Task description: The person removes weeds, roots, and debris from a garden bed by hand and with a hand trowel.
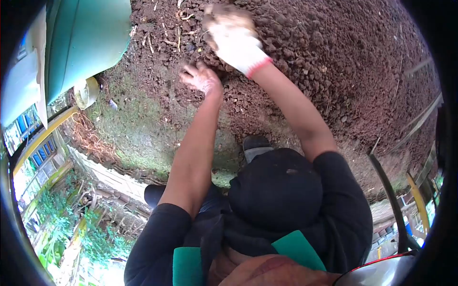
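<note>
My left hand [200, 78] is bare and smudged with pale dirt. It hovers low over or touches the loose brown soil [286, 43], its fingers spread and a little blurred. Farther forward and to the right is my right hand [231, 35], in a white knit glove with a red cuff. The glove's finger end is brown with dirt and smeared by motion, so whether it holds anything is hidden. Thin pale root bits [179, 38] lie on the soil ahead of my left hand.
A large teal container [88, 43] stands at the upper left, with a small pale yellowish cup-like vessel [86, 93] beside it. Reddish fibrous roots [90, 136] lie along the ground's left edge. Green plants [95, 238] grow beyond a low edge. Dark and yellow poles [417, 202] stand at right.
</note>
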Available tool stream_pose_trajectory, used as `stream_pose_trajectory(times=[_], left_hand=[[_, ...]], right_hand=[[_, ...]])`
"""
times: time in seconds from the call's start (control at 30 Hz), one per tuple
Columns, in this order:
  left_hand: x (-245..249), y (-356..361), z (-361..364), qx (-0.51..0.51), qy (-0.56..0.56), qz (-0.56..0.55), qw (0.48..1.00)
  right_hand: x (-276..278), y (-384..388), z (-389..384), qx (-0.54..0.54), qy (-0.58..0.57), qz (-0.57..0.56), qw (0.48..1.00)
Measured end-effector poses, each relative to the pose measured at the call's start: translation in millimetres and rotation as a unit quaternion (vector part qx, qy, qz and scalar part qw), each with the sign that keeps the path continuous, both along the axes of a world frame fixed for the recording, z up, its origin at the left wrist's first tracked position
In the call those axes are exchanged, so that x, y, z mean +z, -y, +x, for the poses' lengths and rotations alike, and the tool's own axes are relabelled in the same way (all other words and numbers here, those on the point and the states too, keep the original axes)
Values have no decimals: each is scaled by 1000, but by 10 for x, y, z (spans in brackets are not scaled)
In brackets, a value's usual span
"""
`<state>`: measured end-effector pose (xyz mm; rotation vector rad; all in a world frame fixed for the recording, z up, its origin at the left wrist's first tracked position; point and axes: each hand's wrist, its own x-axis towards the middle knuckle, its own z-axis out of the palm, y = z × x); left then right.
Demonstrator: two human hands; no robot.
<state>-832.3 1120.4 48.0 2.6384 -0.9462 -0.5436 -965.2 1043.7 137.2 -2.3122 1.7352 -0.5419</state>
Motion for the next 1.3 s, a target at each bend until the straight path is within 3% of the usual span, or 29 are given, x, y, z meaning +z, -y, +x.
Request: stream_pose_trajectory(times=[0.03, 0.07, 0.1, 0.13, 0.17, 0.2, 0.27, 0.3, 0.4, 0.43, 0.47, 0.53, 0.57, 0.6, 0.63, 0.67, 0.7, 0.73, 0.77, 0.8, 0.83, 0.87, 0.93, 1.0, 1.1, 1.13, 1.17, 1.27, 1.3], left_hand=[[-47, -45, -7, -91, 3, -32, 995], [-148, -21, 7, -112, -20, -122, 986], [-247, 7, 18, -140, -44, -205, 968], [137, 96, -45, -181, 14, -101, 978], [358, 114, -160, -139, -22, -127, 982], [205, 145, -27, -116, -111, -127, 979], [371, 184, -95, -42, -329, -236, 913], [288, 195, -95, -67, -383, -314, 866], [278, 198, -52, -209, -172, -155, 950], [258, 187, -88, -234, -122, -173, 949], [7, 184, -60, -196, -175, -236, 936], [134, 137, -68, -130, -332, -232, 905], [413, 97, -102, -115, -350, -206, 907], [636, 38, -103, -96, -368, -179, 907], [343, -4, 112, -98, -317, -243, 911], [518, -6, 131, -45, -334, -230, 913], [663, -12, 202, -13, -393, -208, 896], [815, -51, 271, 24, -448, -186, 874], [1032, -88, 227, 72, -542, -178, 818], [1195, -188, 169, 119, -631, -162, 749], [1209, -299, 277, 120, -689, -90, 709], [1075, -433, 392, 88, -726, -55, 679], [758, -794, 529, 23, -691, -22, 722], [618, -1124, 622, 61, -720, 16, 692], [350, -1338, 998, 74, -738, 33, 670], [298, -1402, 1039, 77, -745, 39, 661], [426, -1371, 907, 54, -736, 45, 673], [565, -1315, 669, 12, -660, 60, 749], [537, -1341, 660, 13, -687, 49, 725]], right_hand=[[-7, 162, 128, 56, 8, 58, 997], [-56, 311, 259, 83, 10, 152, 985], [-198, 331, 364, 117, -91, 85, 985], [-160, 304, 399, 136, -104, 123, 978], [-383, 284, 534, 118, -100, 73, 985], [-501, 296, 607, 151, -91, 65, 982], [-440, 211, 540, 43, 110, 91, 989], [-383, 126, 466, -26, 189, 134, 973], [-394, 114, 253, 43, 54, 59, 996], [-383, 97, 273, 29, 54, 61, 996], [-366, 138, 311, 49, 27, 78, 995], [-392, 280, 406, 86, -29, 118, 989], [-385, 301, 410, 88, 6, 140, 986], [-436, 282, 392, 137, -34, 41, 989], [-513, 191, 410, 77, -26, 18, 997], [-432, 102, 414, 15, -17, -6, 1000], [-249, -30, 345, 30, -37, 19, 999], [-360, -266, 364, 13, 113, -3, 994], [-105, -465, 268, 38, 155, -90, 983], [38, -714, 209, 63, 136, -101, 984], [161, -955, 146, 110, 127, 35, 985], [332, -1300, 32, 83, 165, 19, 983], [554, -1950, -319, 44, 164, 70, 983], [541, -2597, -782, 15, 101, 196, 975], [538, -3723, -1485, -166, 12, 242, 956], [680, -3922, -1627, -188, -86, 312, 927], [727, -4024, -1715, -234, -72, 416, 875], [766, -4255, -1712, -213, -169, 493, 826], [534, -4489, -1761, -151, -206, 489, 834]])
